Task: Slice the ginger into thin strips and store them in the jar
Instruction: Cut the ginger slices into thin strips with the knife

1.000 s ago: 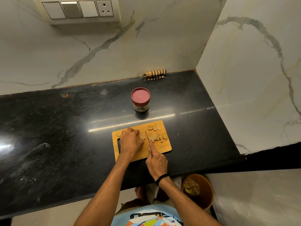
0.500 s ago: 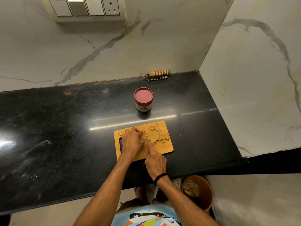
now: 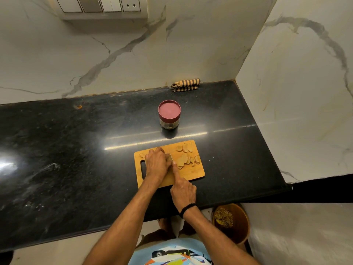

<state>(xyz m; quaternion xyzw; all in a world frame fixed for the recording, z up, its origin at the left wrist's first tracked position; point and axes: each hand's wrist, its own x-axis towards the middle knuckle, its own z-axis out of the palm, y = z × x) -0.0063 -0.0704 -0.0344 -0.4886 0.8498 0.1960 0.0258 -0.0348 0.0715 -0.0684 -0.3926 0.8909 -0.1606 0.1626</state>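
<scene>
A wooden cutting board (image 3: 191, 174) lies on the black counter near its front edge. Several ginger slices (image 3: 184, 159) are spread over the board's right half. My left hand (image 3: 156, 162) curls over a piece of ginger on the board's left half; the piece is mostly hidden under the fingers. My right hand (image 3: 182, 188) grips a knife (image 3: 171, 157), index finger stretched along its spine, the blade set right beside my left fingers. A small glass jar (image 3: 169, 114) with a closed maroon lid stands behind the board.
A striped folded cloth (image 3: 186, 84) lies at the back wall. Marble walls close the counter at the back and right. A brown bin (image 3: 232, 222) with scraps stands on the floor below the counter's front edge. A switch panel (image 3: 103, 5) is on the wall.
The knife and my right hand have shifted slightly left toward my left fingers, with more slices lying to its right. The view has tilted a little; the jar has not moved.
</scene>
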